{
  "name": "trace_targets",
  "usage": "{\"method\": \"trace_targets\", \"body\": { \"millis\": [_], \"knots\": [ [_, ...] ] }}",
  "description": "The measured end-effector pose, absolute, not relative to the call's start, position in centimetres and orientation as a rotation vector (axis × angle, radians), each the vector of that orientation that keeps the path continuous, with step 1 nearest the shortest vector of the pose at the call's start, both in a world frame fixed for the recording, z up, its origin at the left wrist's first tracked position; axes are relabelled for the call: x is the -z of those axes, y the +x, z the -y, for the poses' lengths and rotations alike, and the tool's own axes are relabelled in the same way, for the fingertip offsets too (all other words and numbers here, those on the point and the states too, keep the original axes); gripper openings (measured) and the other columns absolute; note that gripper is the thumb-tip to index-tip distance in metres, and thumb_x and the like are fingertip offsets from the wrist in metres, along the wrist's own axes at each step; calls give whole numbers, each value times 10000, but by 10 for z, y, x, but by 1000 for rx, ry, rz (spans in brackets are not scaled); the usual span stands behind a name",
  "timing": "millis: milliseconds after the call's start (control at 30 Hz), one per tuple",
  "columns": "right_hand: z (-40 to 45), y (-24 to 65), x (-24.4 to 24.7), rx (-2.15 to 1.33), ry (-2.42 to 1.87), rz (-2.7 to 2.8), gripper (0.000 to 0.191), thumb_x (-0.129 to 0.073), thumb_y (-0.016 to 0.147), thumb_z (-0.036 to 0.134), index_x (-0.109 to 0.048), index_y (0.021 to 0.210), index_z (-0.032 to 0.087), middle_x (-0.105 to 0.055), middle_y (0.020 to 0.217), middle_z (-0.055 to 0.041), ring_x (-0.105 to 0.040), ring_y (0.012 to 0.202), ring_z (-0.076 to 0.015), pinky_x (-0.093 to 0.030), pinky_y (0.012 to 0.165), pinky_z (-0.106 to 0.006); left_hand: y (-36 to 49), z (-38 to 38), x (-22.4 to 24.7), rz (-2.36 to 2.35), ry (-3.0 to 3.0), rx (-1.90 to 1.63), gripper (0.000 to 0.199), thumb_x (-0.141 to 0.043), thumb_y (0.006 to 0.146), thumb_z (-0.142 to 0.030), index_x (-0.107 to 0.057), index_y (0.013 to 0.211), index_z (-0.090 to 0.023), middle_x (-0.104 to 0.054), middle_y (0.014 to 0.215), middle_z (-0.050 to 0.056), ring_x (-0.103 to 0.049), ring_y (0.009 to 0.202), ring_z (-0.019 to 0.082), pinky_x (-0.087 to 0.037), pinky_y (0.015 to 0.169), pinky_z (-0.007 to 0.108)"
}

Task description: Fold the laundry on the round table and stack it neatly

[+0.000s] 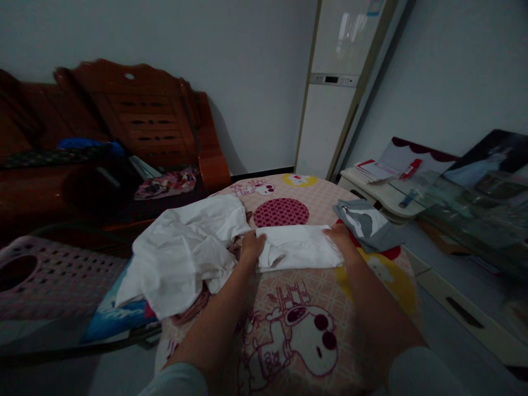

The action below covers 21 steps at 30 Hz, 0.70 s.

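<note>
A white garment (301,246), folded into a flat rectangle, lies across the middle of the patterned table cover (289,291). At its left end my left hand (252,245) grips the edge, thumb on top. My right hand (339,235) closes on the far right corner of the same garment. Some fingertips of both hands are hidden under or behind the cloth. Left of my left hand spreads a rumpled heap of white cloth (185,247), with a brownish-pink fabric (193,309) showing beneath it. Beyond my right hand rests a grey garment (367,223) with a white patch, folded.
A carved wooden sofa (140,115) with cloths and bags stands behind on the left. A pink perforated plastic chair (61,275) is at the left. A tall white cabinet-like unit (330,121) rises at the back. On the right are a glass shelf (466,212) and a white cabinet (375,187).
</note>
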State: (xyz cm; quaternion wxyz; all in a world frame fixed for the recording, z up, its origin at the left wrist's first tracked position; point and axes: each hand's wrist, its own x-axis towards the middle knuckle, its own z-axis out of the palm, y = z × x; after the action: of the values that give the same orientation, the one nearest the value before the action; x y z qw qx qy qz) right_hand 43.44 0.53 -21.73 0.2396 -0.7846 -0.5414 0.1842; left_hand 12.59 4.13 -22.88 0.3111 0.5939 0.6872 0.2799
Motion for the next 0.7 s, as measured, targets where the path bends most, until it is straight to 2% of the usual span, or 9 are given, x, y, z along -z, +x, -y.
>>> {"method": "trace_targets", "body": {
  "millis": [67, 133, 233, 367, 433, 500, 567, 633, 700],
  "knots": [
    [1, 437, 213, -580, -2143, 1540, 80, -648, 748, 188, -703, 771, 135, -706, 713, -61, -672, 735, -206, -479, 645, -264, 128, -40, 228, -1826, 1620, -704, 180, -586, 814, -197, -717, 920, -134, -742, 956, 129, -686, 948, 257, -502, 809, 300],
    [7, 437, 208, -624, -2116, 1560, 151, -654, 744, 173, -705, 878, 127, -731, 823, -45, -669, 747, -179, -475, 641, -236, 129, -35, 228, -1844, 1675, -701, 207, -579, 832, -201, -697, 984, -124, -733, 1006, 140, -681, 978, 255, -509, 826, 303],
    [18, 436, 202, -518, -2173, 1648, 200, -677, 737, 172, -697, 931, 126, -734, 907, -59, -666, 806, -174, -471, 691, -228, 128, -24, 229, -1897, 1794, -729, 309, -569, 862, -223, -622, 1140, -100, -707, 1085, 169, -668, 1035, 272, -506, 876, 342],
    [28, 433, 195, -332, -2331, 1723, 252, -686, 775, 272, -695, 982, 128, -727, 962, -125, -676, 905, -236, -489, 772, -290, 121, -12, 224, -1943, 1981, -733, 549, -571, 873, -254, -457, 1384, -90, -683, 1146, 195, -658, 1062, 314, -492, 933, 428],
    [29, 433, 193, -142, -2380, 1696, 291, -649, 817, 324, -688, 1016, 116, -714, 1018, -174, -662, 988, -285, -497, 841, -361, 120, -12, 219, -1830, 2129, -835, 558, -538, 866, -187, -450, 1415, -133, -653, 1234, 170, -624, 1140, 293, -477, 984, 423],
    [26, 430, 195, -2, -2214, 1771, 300, -571, 872, 303, -674, 1089, 123, -690, 1127, -187, -626, 1097, -288, -477, 938, -408, 123, -15, 214, -1572, 2296, -925, 500, -472, 871, -128, -525, 1365, -175, -620, 1315, 116, -572, 1226, 245, -446, 1050, 390],
    [21, 424, 204, 10, -1889, 1938, 329, -489, 908, 247, -651, 1178, 150, -649, 1252, -160, -578, 1196, -250, -437, 1027, -414, 129, -21, 214, -1285, 2427, -874, 460, -414, 906, -140, -563, 1337, -206, -593, 1368, 67, -533, 1277, 203, -410, 1099, 363],
    [16, 414, 217, -20, -1649, 2079, 374, -433, 934, 231, -626, 1248, 169, -609, 1333, -132, -528, 1267, -223, -394, 1087, -416, 137, -26, 219, -1071, 2541, -709, 453, -386, 953, -215, -519, 1386, -218, -548, 1424, 54, -498, 1318, 190, -376, 1130, 363],
    [14, 402, 231, -16, -1616, 2162, 411, -397, 959, 254, -587, 1316, 180, -572, 1384, -122, -478, 1320, -231, -352, 1120, -440, 142, -30, 228, -978, 2654, -554, 482, -383, 979, -304, -445, 1445, -198, -464, 1493, 81, -428, 1379, 207, -319, 1165, 402]
  ]
}}
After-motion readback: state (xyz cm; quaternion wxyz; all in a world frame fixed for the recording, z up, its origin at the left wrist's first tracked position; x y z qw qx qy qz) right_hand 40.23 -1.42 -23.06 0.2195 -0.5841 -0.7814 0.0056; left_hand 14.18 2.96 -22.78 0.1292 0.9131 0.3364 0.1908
